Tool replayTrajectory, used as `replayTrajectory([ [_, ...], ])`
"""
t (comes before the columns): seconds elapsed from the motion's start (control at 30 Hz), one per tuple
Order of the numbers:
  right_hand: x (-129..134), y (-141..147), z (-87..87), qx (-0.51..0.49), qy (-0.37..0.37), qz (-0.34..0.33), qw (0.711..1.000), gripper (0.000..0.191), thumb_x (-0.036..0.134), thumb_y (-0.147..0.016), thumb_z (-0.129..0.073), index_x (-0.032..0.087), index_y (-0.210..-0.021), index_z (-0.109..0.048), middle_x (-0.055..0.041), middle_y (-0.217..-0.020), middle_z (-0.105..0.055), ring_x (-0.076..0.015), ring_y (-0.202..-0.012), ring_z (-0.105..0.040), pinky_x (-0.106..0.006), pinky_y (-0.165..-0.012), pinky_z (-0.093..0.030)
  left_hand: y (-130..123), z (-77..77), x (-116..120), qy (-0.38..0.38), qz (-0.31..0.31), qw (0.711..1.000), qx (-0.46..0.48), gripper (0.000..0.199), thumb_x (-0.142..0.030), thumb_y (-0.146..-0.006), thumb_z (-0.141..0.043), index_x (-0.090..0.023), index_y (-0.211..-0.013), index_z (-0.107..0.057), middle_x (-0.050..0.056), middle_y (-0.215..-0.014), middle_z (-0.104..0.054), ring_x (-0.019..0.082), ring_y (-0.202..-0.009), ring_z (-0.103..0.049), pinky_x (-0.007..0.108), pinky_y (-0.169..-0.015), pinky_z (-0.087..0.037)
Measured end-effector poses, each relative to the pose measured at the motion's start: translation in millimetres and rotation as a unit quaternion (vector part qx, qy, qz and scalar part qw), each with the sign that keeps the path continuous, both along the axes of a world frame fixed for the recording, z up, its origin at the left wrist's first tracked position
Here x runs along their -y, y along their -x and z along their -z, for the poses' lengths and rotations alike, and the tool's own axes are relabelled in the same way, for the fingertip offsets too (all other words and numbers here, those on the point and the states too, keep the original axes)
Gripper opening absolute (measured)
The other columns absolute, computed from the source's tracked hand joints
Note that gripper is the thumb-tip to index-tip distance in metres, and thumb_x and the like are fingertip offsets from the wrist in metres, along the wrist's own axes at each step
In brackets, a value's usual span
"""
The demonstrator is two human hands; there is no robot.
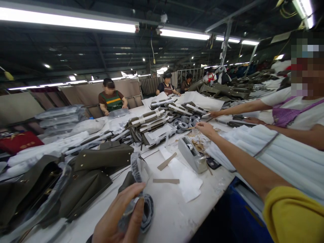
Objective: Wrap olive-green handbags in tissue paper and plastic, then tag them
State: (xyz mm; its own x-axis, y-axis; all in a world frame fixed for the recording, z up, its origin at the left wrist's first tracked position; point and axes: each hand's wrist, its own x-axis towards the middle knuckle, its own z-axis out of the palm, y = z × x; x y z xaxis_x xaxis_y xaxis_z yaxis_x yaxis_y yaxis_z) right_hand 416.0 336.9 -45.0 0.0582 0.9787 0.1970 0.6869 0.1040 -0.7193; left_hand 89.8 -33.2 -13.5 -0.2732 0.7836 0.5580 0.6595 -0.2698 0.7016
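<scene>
My left hand (123, 216) is at the bottom centre, its fingers curved round a coiled strap in clear plastic (147, 212). My right hand (205, 129) reaches far across the table, its fingers pinched at a thin tan strip (190, 128) beside several wrapped coils (181, 124). Between my hands stands a grey tape dispenser (192, 155). Two flat brown strips, one angled (167, 161) and one level (166, 181), lie by a white sheet (186, 180). Dark olive bags (101, 158) are heaped at the left.
Stacked olive pieces with white rolls (146, 121) fill the table's middle. White padded sheets (275, 145) lie at the right, above a blue bin (243, 209). A person (298, 111) at the right reaches over the table. More people (112, 98) work at the far side.
</scene>
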Motion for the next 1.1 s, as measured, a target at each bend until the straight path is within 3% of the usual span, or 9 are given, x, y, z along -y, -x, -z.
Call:
replayTrajectory([
  [0.13,28,20,-28.1,-0.162,0.011,-0.071,0.984,0.033,0.034,-0.084,-0.058,0.014,-0.106,-0.073,-0.0092,-0.119,-0.071,-0.0261,-0.119,-0.058,-0.036,-0.1,-0.042,-13,1.0,-33,0.065,0.11,0.989,0.078,0.025,-0.041,-0.089,-0.063,-0.027,-0.108,-0.072,0.003,-0.109,-0.074,0.021,-0.099,-0.07,0.03,-0.089,-0.057],
  [0.27,82,51,-38.1,-0.268,0.073,-0.164,0.946,0.042,0.046,-0.079,-0.06,0.017,-0.105,-0.075,-0.01,-0.115,-0.073,-0.0272,-0.111,-0.063,-0.038,-0.093,-0.048,-38,5.6,-75,0.083,0.215,0.96,0.156,0.022,-0.037,-0.091,-0.062,-0.024,-0.107,-0.071,0.004,-0.109,-0.073,0.018,-0.1,-0.068,0.028,-0.088,-0.055],
  [0.5,184,113,-22.5,-0.468,0.157,-0.293,0.819,0.03,0.049,-0.076,-0.075,0.02,-0.086,-0.076,-0.0072,-0.118,-0.07,-0.0267,-0.12,-0.058,-0.041,-0.101,-0.046,-62,19.4,-118,0.067,0.2,0.967,0.14,0.032,-0.031,-0.079,-0.074,-0.023,-0.11,-0.071,0.007,-0.109,-0.066,0.017,-0.085,-0.063,0.026,-0.065,-0.05],
  [0.63,213,128,-12.8,-0.423,0.089,-0.326,0.841,0.037,0.054,-0.086,-0.066,0.019,-0.09,-0.076,-0.0091,-0.132,-0.064,-0.0268,-0.129,-0.052,-0.041,-0.111,-0.039,-56,26.1,-115,0.082,0.213,0.959,0.17,0.017,-0.036,-0.084,-0.068,-0.02,-0.088,-0.074,0.006,-0.096,-0.067,0.02,-0.092,-0.061,0.026,-0.07,-0.048],
  [0.73,218,127,-2.4,-0.388,0.013,-0.325,0.862,0.033,0.05,-0.093,-0.059,0.023,-0.105,-0.07,-0.0079,-0.132,-0.063,-0.0236,-0.125,-0.056,-0.043,-0.111,-0.039,-45,24.4,-106,0.107,0.241,0.936,0.233,0.028,-0.043,-0.09,-0.061,-0.017,-0.082,-0.07,0.005,-0.085,-0.069,0.019,-0.088,-0.063,0.03,-0.082,-0.05],
  [0.83,219,127,16.3,-0.385,0.0,-0.371,0.845,0.031,0.04,-0.092,-0.062,0.027,-0.12,-0.059,-0.0071,-0.127,-0.066,-0.0215,-0.122,-0.06,-0.044,-0.108,-0.043,-35,17.4,-98,0.132,0.255,0.908,0.304,0.034,-0.05,-0.091,-0.057,-0.017,-0.089,-0.066,0.004,-0.081,-0.068,0.016,-0.08,-0.064,0.031,-0.084,-0.051],
  [0.97,230,138,41.6,-0.355,-0.003,-0.419,0.836,0.053,0.029,-0.089,-0.064,0.03,-0.138,-0.045,-0.0079,-0.135,-0.062,-0.0211,-0.122,-0.061,-0.043,-0.105,-0.047,-29,8.6,-90,0.161,0.265,0.881,0.357,0.036,-0.053,-0.089,-0.061,-0.018,-0.093,-0.065,0.0,-0.072,-0.062,0.011,-0.068,-0.06,0.025,-0.073,-0.051],
  [1.03,237,144,48.1,-0.337,-0.021,-0.39,0.857,0.051,0.027,-0.086,-0.065,0.027,-0.135,-0.051,-0.0069,-0.127,-0.067,-0.0215,-0.114,-0.066,-0.042,-0.1,-0.052,-29,6.2,-87,0.174,0.27,0.868,0.38,0.036,-0.053,-0.088,-0.062,-0.018,-0.093,-0.065,-0.002,-0.069,-0.058,0.01,-0.064,-0.057,0.023,-0.068,-0.05],
  [1.1,241,148,50.6,-0.296,-0.053,-0.32,0.898,0.033,0.025,-0.085,-0.065,0.025,-0.118,-0.065,-0.0045,-0.112,-0.074,-0.0221,-0.104,-0.07,-0.041,-0.097,-0.054,-29,4.3,-83,0.18,0.272,0.858,0.396,0.035,-0.052,-0.087,-0.065,-0.017,-0.092,-0.066,-0.003,-0.065,-0.054,0.008,-0.058,-0.052,0.021,-0.063,-0.048],
])
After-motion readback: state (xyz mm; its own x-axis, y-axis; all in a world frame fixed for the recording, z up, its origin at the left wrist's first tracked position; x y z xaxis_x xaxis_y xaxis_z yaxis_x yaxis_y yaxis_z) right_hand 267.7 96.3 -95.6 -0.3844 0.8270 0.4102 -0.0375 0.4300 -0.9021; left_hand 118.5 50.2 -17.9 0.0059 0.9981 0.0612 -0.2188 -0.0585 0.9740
